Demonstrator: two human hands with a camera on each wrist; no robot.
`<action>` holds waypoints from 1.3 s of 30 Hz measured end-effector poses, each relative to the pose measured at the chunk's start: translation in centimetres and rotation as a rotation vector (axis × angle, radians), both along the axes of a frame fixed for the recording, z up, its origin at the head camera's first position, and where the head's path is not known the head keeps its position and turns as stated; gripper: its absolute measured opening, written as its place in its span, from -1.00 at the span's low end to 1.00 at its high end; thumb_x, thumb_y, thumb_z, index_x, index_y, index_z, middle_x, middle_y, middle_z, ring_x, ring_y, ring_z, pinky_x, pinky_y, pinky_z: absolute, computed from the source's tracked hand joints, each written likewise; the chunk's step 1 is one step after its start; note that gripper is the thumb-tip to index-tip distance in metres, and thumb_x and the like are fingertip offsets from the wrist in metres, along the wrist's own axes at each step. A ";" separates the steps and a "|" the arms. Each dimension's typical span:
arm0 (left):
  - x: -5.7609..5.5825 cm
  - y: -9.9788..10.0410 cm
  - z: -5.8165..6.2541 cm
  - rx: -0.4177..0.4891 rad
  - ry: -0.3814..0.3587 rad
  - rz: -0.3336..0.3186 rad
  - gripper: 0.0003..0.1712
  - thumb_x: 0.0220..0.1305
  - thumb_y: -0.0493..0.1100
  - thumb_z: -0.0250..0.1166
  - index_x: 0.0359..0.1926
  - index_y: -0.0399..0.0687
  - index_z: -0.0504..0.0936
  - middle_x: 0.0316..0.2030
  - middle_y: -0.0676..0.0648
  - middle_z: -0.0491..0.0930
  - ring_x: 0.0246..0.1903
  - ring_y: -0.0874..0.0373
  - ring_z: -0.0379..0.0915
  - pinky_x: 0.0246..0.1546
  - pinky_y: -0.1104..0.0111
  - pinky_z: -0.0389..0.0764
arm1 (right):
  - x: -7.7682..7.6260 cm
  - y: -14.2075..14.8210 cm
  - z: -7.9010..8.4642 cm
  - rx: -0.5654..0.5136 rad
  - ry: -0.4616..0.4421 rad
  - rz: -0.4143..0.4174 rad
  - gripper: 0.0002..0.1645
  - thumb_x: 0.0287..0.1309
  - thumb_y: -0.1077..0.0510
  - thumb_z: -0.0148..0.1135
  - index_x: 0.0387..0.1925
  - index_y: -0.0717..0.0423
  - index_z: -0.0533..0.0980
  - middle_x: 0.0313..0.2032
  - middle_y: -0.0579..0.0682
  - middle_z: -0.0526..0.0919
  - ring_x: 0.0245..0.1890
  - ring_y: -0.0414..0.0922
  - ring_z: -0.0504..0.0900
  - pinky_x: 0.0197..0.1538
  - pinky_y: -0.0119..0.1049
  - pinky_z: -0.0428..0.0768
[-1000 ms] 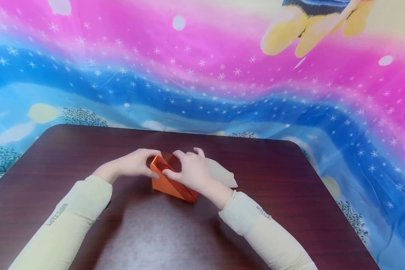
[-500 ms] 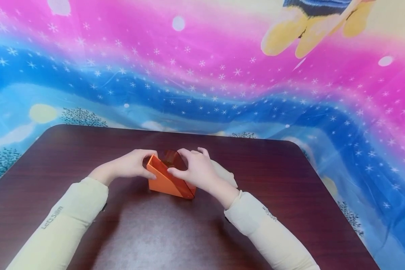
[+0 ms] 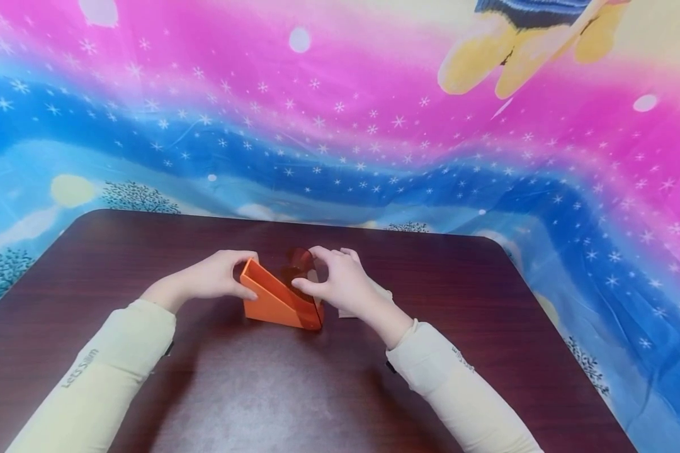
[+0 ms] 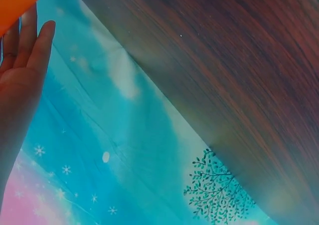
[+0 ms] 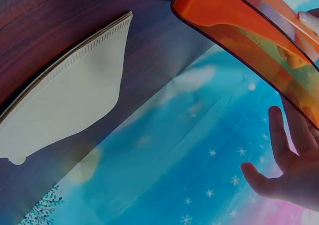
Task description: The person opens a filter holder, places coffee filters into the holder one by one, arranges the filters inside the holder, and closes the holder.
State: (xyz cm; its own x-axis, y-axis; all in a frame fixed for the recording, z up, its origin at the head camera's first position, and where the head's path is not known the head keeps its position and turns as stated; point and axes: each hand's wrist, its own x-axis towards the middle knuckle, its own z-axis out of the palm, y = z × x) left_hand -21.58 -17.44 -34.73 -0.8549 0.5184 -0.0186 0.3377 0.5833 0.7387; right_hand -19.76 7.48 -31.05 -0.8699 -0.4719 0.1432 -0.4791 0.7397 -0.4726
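Between two hands [image 3: 212,275] [image 3: 347,281], one orange box [image 3: 272,304], one lid [image 3: 300,260]

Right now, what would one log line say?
left hand: holds orange plastic wedge-shaped box; right hand: holds see-through amber lid, open; cream fan-shaped sheets: on dark wooden table

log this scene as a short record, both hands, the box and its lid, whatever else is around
left hand: grips the box's left end
right hand: holds the lid between thumb and fingers
box: orange, open along its slanted top
lid: see-through amber, tilted away from the opening
stack: thin, cream, crimped edge, lying right of the box, partly hidden by the right hand in the head view
table: dark reddish-brown
backdrop: pink and blue with snowflakes
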 end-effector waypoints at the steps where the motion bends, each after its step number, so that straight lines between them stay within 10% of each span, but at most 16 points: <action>1: 0.0 -0.1 0.0 -0.002 0.007 0.002 -0.65 -0.10 -0.14 0.48 -0.35 -0.07 0.46 -0.44 0.02 0.56 -0.37 0.14 0.45 -0.22 0.28 0.48 | 0.0 0.1 0.0 -0.004 0.007 0.000 -0.57 0.02 -0.14 0.32 -0.13 -0.05 0.48 -0.40 -0.18 0.61 -0.20 -0.16 0.59 0.33 0.02 0.10; 25: 0.3 -0.9 -0.1 -0.024 0.020 0.046 -0.63 -0.09 -0.09 0.48 -0.32 -0.07 0.47 -0.40 0.03 0.58 -0.34 0.15 0.47 -0.20 0.28 0.50 | -0.4 2.4 0.2 -0.090 -0.019 -0.031 -0.66 -0.03 -0.05 0.38 -0.21 -0.03 0.57 -0.31 -0.14 0.62 -0.16 -0.14 0.48 -0.01 -0.16 0.47; 39: 0.5 -1.2 0.0 -0.028 0.028 0.059 -0.62 -0.07 -0.08 0.47 -0.29 -0.07 0.49 -0.38 0.02 0.59 -0.31 0.15 0.48 -0.18 0.27 0.51 | -0.7 3.8 0.3 -0.135 -0.049 -0.003 -0.57 -0.03 0.01 0.39 -0.09 -0.04 0.48 -0.24 -0.16 0.61 -0.07 -0.14 0.55 0.12 -0.10 0.49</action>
State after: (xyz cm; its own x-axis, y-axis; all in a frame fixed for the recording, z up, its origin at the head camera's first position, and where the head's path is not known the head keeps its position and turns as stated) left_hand -21.09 -18.60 -34.71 -0.8846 0.4663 -0.0080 0.3222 0.6235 0.7124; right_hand -20.48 11.31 -30.71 -0.8790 -0.4482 0.1626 -0.4505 0.6691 -0.5911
